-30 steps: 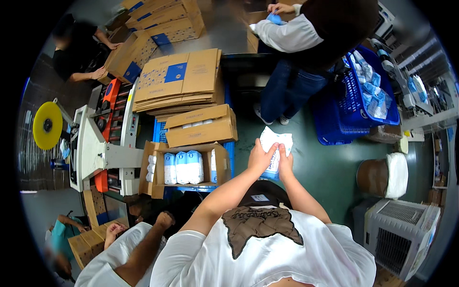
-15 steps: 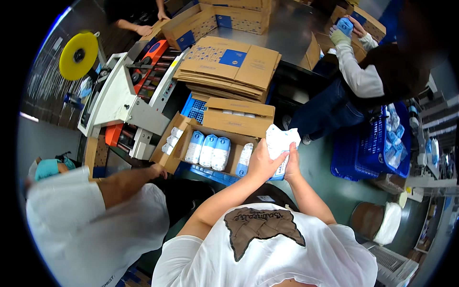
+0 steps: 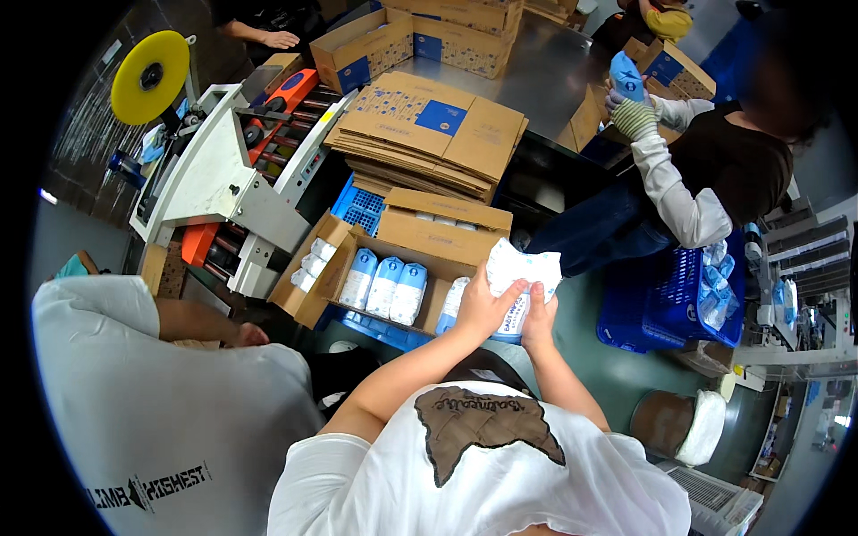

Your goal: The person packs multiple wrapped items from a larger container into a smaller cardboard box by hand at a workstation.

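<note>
Both my hands are closed round a soft white-and-blue pack of wipes, lifted in front of my chest. My left hand grips its left side, and my right hand presses on the right, thumbs toward the front. Just left of them sits an open cardboard carton. Several similar packs stand upright inside it, and one more pack leans at its right end, partly behind my left wrist. Further packs lie against the carton's left flap.
Flattened cartons are stacked beyond the open carton. A carton-sealing machine with a yellow tape roll stands left. Blue baskets holding packs are at right. Co-workers stand close left and far right, the latter holding a blue pack.
The pack in my hands has shifted slightly, and more of its printed lower face shows. At left, the co-worker's hand has drawn back from the carton flap. The far-right co-worker has turned somewhat.
</note>
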{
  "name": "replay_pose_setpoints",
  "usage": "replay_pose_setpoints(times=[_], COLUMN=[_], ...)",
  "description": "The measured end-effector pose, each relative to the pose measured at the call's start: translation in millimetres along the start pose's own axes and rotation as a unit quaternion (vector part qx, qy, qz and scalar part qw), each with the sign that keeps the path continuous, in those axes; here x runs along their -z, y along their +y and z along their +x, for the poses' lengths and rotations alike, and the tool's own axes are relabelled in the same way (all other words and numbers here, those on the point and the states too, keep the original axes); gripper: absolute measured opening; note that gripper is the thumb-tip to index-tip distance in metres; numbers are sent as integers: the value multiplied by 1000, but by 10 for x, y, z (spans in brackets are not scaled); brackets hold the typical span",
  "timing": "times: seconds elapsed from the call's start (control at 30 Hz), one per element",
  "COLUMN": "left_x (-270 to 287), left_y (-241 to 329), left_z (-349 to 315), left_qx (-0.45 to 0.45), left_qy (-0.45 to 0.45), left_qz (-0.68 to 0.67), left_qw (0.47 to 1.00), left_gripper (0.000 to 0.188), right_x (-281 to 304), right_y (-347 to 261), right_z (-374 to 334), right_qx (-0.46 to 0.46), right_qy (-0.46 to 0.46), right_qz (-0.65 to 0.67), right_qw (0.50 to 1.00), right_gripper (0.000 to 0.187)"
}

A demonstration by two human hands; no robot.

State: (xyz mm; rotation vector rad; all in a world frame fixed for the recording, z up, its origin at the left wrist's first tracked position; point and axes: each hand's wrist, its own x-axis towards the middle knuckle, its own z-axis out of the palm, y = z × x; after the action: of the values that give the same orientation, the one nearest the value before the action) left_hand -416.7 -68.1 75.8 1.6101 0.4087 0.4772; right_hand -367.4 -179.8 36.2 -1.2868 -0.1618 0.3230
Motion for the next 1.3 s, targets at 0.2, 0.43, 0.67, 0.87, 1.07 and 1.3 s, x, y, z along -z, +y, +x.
replay_pose_setpoints(times=[0.2, 0.43, 0.67, 0.87, 1.07, 1.3], left_x=[48, 328, 560, 231, 206, 399], left_y=[49, 148, -586, -336, -331, -335], left_z=[26, 138, 33, -361, -220, -222], left_qx=[-25, 304, 98, 56, 31, 41], left_qy=[-32, -190, -44, 96, 117, 43], left_qz=[-62, -491, 15, -56, -87, -126], left_qw=[997, 794, 994, 992, 989, 990], left_gripper=[48, 46, 53, 53, 49, 52], right_x=[12, -174, -218, -324, -387, -404], right_y=[-86, -485, -303, 1, -136, 30], right_z=[-112, -59, -13, -117, -87, -49], right_qx=[28, -184, -256, 31, 94, 83], right_qy=[13, -111, -143, -67, -54, -62], right_qz=[-62, 112, 103, -285, -297, -233], right_qw=[998, 970, 950, 956, 949, 967], right_gripper=[57, 77, 59, 52, 53, 54])
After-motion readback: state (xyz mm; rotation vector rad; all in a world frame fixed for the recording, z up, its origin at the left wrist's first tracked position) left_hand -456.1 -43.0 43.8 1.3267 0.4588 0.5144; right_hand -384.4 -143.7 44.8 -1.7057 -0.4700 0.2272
